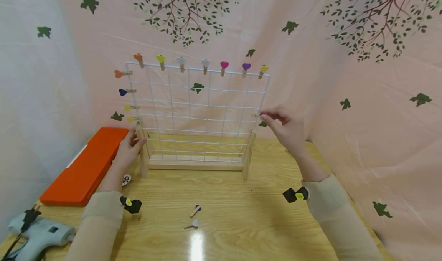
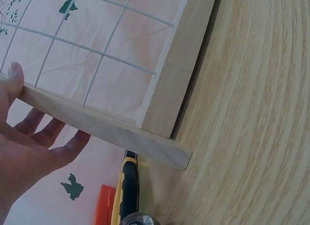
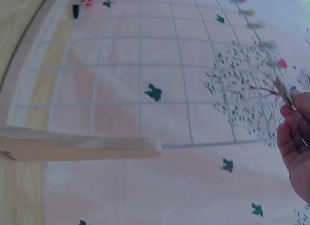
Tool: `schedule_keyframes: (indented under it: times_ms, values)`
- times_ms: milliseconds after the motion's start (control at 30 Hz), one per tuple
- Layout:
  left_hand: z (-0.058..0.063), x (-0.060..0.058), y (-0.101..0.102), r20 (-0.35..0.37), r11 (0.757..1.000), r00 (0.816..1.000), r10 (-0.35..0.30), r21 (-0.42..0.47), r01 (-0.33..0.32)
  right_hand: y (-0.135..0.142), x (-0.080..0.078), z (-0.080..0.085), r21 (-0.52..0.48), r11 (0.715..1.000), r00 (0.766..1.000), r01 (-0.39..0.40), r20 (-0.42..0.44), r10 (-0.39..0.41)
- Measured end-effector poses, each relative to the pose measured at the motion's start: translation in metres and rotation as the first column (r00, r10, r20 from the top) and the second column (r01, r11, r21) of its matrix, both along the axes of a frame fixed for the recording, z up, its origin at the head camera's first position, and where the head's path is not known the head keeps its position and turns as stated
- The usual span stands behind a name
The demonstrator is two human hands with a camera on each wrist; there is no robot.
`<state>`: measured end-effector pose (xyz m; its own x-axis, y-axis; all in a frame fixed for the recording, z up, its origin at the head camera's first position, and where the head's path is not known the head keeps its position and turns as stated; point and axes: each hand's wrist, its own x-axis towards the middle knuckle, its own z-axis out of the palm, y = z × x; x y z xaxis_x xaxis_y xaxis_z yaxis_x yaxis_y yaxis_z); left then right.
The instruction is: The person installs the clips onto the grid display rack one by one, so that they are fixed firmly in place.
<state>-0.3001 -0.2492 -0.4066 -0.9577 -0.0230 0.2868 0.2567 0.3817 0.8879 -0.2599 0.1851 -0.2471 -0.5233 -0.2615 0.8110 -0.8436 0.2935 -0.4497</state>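
A white wire grid (image 1: pixel 235 73) stands upright in a wooden stand (image 1: pixel 195 166). My left hand (image 1: pixel 129 149) grips the stand's left post (image 2: pixel 109 131), thumb on one side and fingers on the other. At the grid's right edge, my right hand (image 1: pixel 284 128) pinches a small wooden clothespin (image 3: pixel 282 92) between thumb and fingertips; its front end overlaps the edge wire in the head view. Heart-topped clothespins line the top bar, among them a pink one (image 1: pixel 224 65) and a purple one (image 1: pixel 246 66). Several more, including a blue one (image 1: pixel 122 92), are clipped along the left edge.
Two loose heart clothespins, one dark blue (image 1: pixel 197 208) and one pale (image 1: pixel 195 223), lie on the wooden table (image 1: pixel 228 199). An orange case (image 1: pixel 86 169) lies at the left, with a glue gun (image 1: pixel 45 230) in front. A yellow-black tool (image 2: pixel 128 186) is beyond the post.
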Motion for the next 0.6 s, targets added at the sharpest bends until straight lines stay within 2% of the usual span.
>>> schedule_keyframes:
  times_ms: [167,367,500,600]
  values:
    - [0.001,0.002,0.001,0.007,1.000,1.000,-0.005,-0.001,0.005,0.008,-0.010,0.012,-0.084,0.986,0.989,0.147,0.004,-0.147]
    - [0.001,0.002,0.001,0.007,1.000,1.000,-0.002,0.002,0.002,0.011,-0.020,0.022,-0.134,0.933,0.942,0.335,0.038,-0.333]
    - [0.001,0.003,0.000,0.004,1.000,1.000,-0.003,0.003,0.003,0.010,-0.026,0.028,-0.121,0.914,0.922,0.388,0.058,-0.383]
    - [0.002,0.004,0.001,0.013,1.000,1.000,-0.002,-0.006,0.002,0.011,-0.033,0.029,-0.100,0.910,0.915,0.403,0.062,-0.399]
